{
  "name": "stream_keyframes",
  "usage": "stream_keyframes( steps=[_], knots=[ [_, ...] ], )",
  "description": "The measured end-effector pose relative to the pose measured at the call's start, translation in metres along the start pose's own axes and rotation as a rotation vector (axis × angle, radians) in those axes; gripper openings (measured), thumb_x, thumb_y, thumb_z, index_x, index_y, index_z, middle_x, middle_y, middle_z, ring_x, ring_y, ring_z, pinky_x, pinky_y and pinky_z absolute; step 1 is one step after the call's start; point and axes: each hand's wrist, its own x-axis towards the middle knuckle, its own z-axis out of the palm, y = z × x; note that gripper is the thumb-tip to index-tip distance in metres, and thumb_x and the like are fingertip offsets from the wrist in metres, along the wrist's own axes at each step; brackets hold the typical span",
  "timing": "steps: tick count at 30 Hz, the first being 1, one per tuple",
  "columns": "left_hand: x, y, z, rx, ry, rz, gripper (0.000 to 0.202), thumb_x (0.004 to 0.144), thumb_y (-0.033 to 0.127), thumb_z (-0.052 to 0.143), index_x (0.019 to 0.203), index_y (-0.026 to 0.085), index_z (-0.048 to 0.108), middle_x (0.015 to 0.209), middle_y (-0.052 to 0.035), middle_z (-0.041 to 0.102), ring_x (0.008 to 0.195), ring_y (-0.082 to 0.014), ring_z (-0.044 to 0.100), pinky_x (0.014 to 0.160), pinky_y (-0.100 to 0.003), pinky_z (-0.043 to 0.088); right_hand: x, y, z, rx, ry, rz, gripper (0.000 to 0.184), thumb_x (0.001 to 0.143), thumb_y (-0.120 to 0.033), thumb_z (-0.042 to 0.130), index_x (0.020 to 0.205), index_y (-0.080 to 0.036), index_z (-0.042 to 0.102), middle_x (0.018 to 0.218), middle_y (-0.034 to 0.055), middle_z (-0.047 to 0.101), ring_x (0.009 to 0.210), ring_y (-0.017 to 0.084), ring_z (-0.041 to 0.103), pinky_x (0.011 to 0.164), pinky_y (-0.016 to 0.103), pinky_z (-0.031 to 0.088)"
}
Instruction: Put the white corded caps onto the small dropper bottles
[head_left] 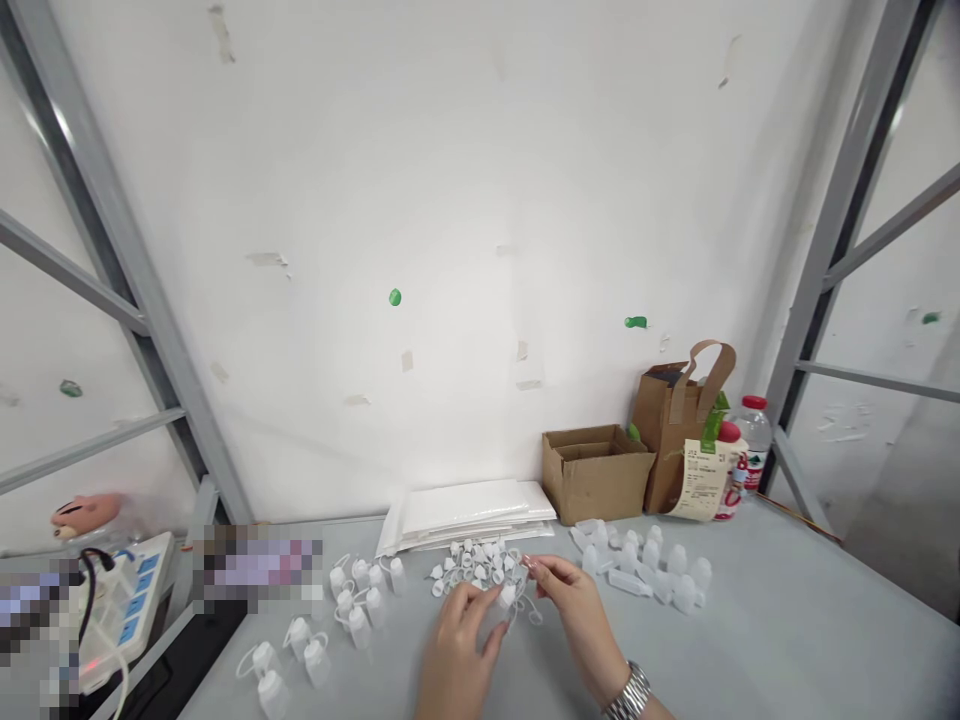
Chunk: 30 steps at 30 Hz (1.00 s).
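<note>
My left hand and my right hand meet over the grey table, fingers pinched together around a small white plastic cap with a thin loop hanging from it. Just beyond my fingers lies a pile of several small white caps. To the right stand and lie several small translucent bottles without caps. To the left lie several capped bottles with loops. A metal watch is on my right wrist.
A stack of white plastic bags lies against the wall. An open cardboard box, a brown paper bag with a receipt and a water bottle stand at the back right. A power strip sits at far left. Grey shelf posts flank the table.
</note>
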Motion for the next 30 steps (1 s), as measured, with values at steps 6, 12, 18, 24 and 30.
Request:
stream_keyframes(
  steps=[6, 12, 18, 24, 30],
  knots=[
    [-0.001, 0.001, 0.001, 0.036, 0.020, 0.068, 0.028, 0.073, 0.014, 0.060, 0.098, 0.025, 0.064, 0.080, -0.0021, 0.063, 0.074, -0.0165, 0.063, 0.066, -0.029, 0.056, 0.002, 0.001, 0.001, -0.020, 0.016, 0.001, 0.030, 0.052, -0.043, 0.076, 0.062, -0.016, 0.069, 0.057, -0.0004, 0.060, 0.053, 0.013, 0.049, 0.054, 0.025, 0.042],
    [-0.001, 0.002, 0.001, 0.049, 0.051, 0.132, 0.026, 0.076, 0.015, 0.056, 0.098, 0.025, 0.064, 0.076, -0.0018, 0.062, 0.071, -0.0158, 0.063, 0.062, -0.027, 0.055, 0.005, 0.006, 0.005, 0.034, 0.070, -0.017, 0.033, 0.048, -0.042, 0.079, 0.064, -0.019, 0.062, 0.049, -0.0045, 0.053, 0.049, 0.013, 0.047, 0.050, 0.025, 0.040],
    [0.000, 0.003, -0.001, 0.023, 0.042, 0.154, 0.026, 0.077, 0.016, 0.055, 0.098, 0.026, 0.064, 0.077, -0.0018, 0.063, 0.070, -0.0157, 0.063, 0.063, -0.027, 0.055, 0.004, 0.005, 0.004, -0.049, 0.031, 0.009, 0.036, 0.049, -0.043, 0.077, 0.072, -0.017, 0.071, 0.049, -0.0035, 0.053, 0.048, 0.013, 0.044, 0.049, 0.026, 0.037],
    [-0.001, 0.001, 0.000, 0.009, 0.033, 0.127, 0.027, 0.075, 0.015, 0.056, 0.099, 0.026, 0.065, 0.077, -0.0017, 0.063, 0.071, -0.0155, 0.063, 0.065, -0.027, 0.055, 0.006, 0.010, 0.002, -0.070, 0.003, 0.002, 0.031, 0.050, -0.046, 0.077, 0.055, -0.016, 0.068, 0.047, -0.0023, 0.052, 0.049, 0.013, 0.044, 0.052, 0.026, 0.035],
    [0.000, 0.000, 0.000, 0.017, 0.067, 0.039, 0.025, 0.074, 0.019, 0.059, 0.097, 0.026, 0.066, 0.079, -0.0020, 0.064, 0.074, -0.0164, 0.063, 0.067, -0.028, 0.055, 0.005, 0.014, -0.001, 0.196, -0.127, 0.130, 0.034, 0.055, -0.046, 0.077, 0.062, -0.015, 0.065, 0.048, -0.0052, 0.047, 0.047, 0.008, 0.038, 0.048, 0.021, 0.028]
  ],
)
